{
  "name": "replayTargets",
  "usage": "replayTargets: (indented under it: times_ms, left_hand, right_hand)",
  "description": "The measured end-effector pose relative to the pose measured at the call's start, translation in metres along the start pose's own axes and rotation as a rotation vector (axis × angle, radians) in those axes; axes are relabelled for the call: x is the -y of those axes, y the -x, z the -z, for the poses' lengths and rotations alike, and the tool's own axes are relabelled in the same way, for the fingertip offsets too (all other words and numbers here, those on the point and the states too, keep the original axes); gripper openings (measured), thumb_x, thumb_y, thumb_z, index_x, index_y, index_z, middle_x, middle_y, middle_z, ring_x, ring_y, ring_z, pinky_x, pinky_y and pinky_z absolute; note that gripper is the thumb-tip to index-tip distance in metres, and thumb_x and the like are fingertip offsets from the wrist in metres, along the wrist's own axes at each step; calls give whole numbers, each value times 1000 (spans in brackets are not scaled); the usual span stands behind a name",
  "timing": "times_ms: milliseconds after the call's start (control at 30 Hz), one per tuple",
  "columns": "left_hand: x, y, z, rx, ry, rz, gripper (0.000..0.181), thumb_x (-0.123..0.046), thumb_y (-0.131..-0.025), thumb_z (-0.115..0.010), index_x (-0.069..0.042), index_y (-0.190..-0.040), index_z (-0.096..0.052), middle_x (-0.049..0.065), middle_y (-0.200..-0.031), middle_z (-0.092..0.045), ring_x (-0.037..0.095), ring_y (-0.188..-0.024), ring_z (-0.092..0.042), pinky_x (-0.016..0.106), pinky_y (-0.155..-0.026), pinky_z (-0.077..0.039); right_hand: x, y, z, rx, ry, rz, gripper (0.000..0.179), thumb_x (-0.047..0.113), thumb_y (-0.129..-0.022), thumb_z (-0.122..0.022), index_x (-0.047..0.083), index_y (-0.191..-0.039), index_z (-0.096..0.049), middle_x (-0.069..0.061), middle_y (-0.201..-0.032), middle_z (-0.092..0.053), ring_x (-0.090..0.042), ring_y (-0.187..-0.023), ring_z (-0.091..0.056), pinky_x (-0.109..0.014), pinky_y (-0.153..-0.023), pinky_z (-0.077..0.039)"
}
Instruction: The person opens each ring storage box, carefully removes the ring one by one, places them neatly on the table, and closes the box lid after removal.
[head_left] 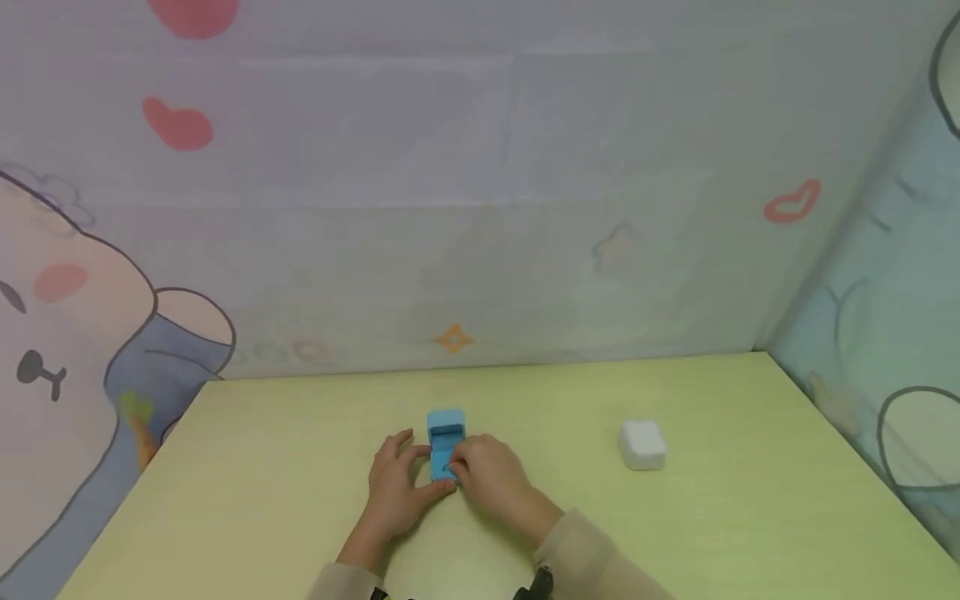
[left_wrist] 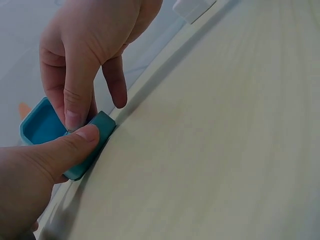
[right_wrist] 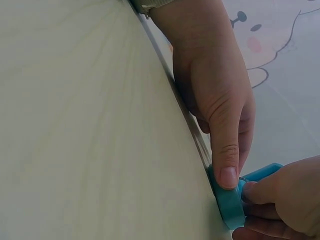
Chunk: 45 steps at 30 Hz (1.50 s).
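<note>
A small light-blue ring box (head_left: 446, 421) stands on the table with its hinged lid raised and tilted back. My left hand (head_left: 393, 490) holds it from the left, thumb pressed on its front edge. The right hand (head_left: 495, 477) reaches in from the right, thumb and forefinger pinched together over the box's base. In the right wrist view a tiny silvery ring (right_wrist: 243, 179) shows beside those fingertips; most of it is hidden. The left wrist view shows the left thumb lying across the teal front wall (left_wrist: 102, 125), close to the right fingertips.
A white box with rounded corners (head_left: 642, 445) sits on the pale yellow-green table (head_left: 720, 517), to the right of the hands. A cloth backdrop (head_left: 480, 275) with printed hearts and a cartoon animal rises behind the table, and more printed cloth hangs at the right side.
</note>
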<state>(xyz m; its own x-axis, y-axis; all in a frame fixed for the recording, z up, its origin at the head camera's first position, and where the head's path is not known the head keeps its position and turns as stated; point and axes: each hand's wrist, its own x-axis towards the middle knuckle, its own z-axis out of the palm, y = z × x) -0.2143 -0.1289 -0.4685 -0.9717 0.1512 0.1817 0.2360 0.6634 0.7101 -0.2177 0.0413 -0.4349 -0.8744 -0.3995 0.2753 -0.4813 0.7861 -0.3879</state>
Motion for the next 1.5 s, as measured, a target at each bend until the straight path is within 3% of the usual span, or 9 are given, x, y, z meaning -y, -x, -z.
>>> replayTargets:
  times_ms: [200,633,1233,1500]
  left_hand:
    - [-3,0,0,-21,-19,-23,56,-39,-75,-78,-5,-116,-62,22,-145,-34,51,-137,-20,68,-107,-16]
    - [-10,-2,9,3,-41,-21,56,-39,-75,-78,-4,-115,-62,21,-146,-33,47,-138,-21,66,-108,-15]
    - [-9,-1,11,-2,-44,0,56,-39,-74,-79,-6,-115,-62,19,-146,-34,45,-136,-26,63,-106,-21]
    - [-7,0,9,-11,-45,-21,53,-39,-75,-78,-5,-113,-63,21,-144,-36,45,-134,-28,65,-105,-22]
  right_hand:
    - [0,1,4,-2,2,15,10,18,-88,-67,10,-85,-72,1,-82,-69,-14,-79,-62,-26,-70,-51]
    - [3,1,6,-28,1,12,10,18,-89,-66,10,-85,-71,0,-82,-69,-14,-78,-62,-26,-69,-51]
    - [7,-1,8,1,-19,-5,12,18,-90,-65,9,-87,-71,-1,-84,-69,-14,-81,-64,-26,-71,-52]
    - [6,0,7,-8,-36,-4,10,17,-89,-65,9,-85,-71,0,-82,-68,-12,-77,-63,-24,-66,-51]
